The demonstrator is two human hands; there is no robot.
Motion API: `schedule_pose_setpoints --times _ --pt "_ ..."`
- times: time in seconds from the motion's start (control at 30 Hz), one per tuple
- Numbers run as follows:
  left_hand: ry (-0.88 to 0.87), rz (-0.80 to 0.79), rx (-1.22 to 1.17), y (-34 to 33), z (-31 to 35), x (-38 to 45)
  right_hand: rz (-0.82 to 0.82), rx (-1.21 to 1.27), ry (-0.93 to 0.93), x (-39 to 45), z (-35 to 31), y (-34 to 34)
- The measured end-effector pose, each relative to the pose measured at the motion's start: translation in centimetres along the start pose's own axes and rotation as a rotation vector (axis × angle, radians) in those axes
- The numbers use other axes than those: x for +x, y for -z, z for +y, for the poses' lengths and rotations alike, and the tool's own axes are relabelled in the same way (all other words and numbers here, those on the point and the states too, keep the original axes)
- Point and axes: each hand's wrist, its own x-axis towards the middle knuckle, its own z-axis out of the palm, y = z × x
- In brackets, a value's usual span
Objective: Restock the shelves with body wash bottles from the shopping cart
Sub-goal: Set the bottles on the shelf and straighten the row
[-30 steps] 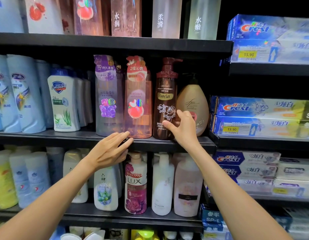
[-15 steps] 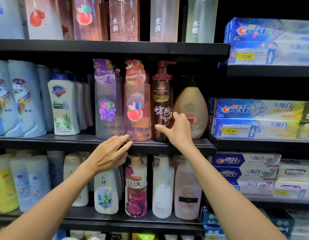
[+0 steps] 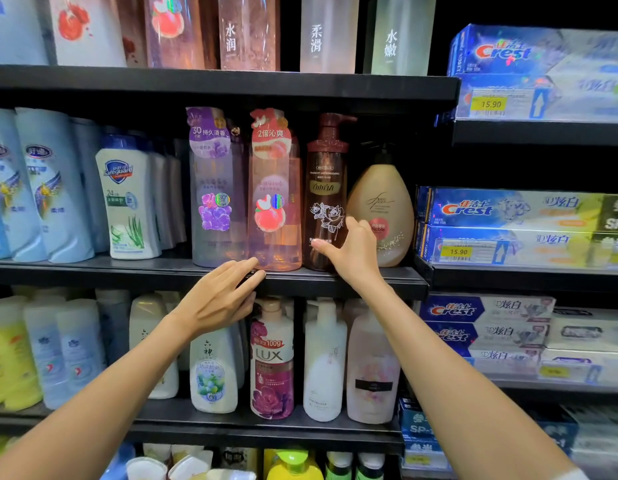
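Bottles of body wash fill the black metal shelf in front of us. We are at the step of setting one in its place. Our right hand holds the tall dark brown pump bottle with a white rose drawing low down, thumb on its front and fingers round its right side. It stands upright on the shelf, between the see-through pink bottle with a peach picture on its left and the round gold drop-shaped bottle on its right. Our left hand is flat and loose, fingertips at the shelf's front edge just below the pink bottle, holding nothing.

Next, we think, we should push the brown bottle straight, let go, and reach back for another. That needs care, as the bottles stand close together.

We cannot see the shopping cart at all. Bottles behind the front row are mostly hidden, and our right fingers are tucked behind the hand.
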Motion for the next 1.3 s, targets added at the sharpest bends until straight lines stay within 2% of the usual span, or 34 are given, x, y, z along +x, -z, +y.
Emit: schedule_pose_setpoints --times 0.33,0.57,0.63,0.73,0.83,0.93,1.0,1.1,1.17,1.2,1.3 --pt "-0.012 -0.033 0.011 0.5 0.0 0.2 0.005 -0.08 -0.003 -0.2 -0.2 0.5" --pt "-0.038 0.03 0.013 0.1 -0.1 0.2 -0.033 0.037 0.022 -1.2 -0.2 1.3" --pt "-0.025 0.048 -0.021 -0.2 -0.3 0.0 0.026 0.065 0.039 -1.5 0.3 2.0" --pt "-0.013 0.053 -0.126 -0.1 -0.3 -0.3 0.198 0.136 0.181 -2.6 1.1 3.5" --pt "0.01 0.056 -0.245 0.8 0.1 -0.8 0.124 0.081 0.319 -5.7 2.2 4.0" --pt "0.203 0.035 -0.381 1.7 1.9 -1.9 -0.111 0.032 0.355 -10.3 3.4 3.7" --pt "0.431 -0.06 -0.57 2.6 4.5 -2.4 -0.281 0.028 0.183 -13.2 4.0 3.8" --pt "0.955 -0.318 -0.953 5.1 8.7 -2.1 -0.467 0.023 -0.128 -16.4 3.6 5.1" --pt "1.275 -0.486 -1.076 7.2 10.8 -1.5 -0.508 0.038 -0.256 -17.8 2.5 6.8" --pt "1.382 -0.534 -1.098 8.6 11.6 -1.1 -0.495 0.054 -0.339 -18.5 1.7 8.2" --pt "1.561 -0.585 -1.126 14.1 12.7 1.4 -0.483 0.079 -0.628 -20.1 -1.7 13.5"
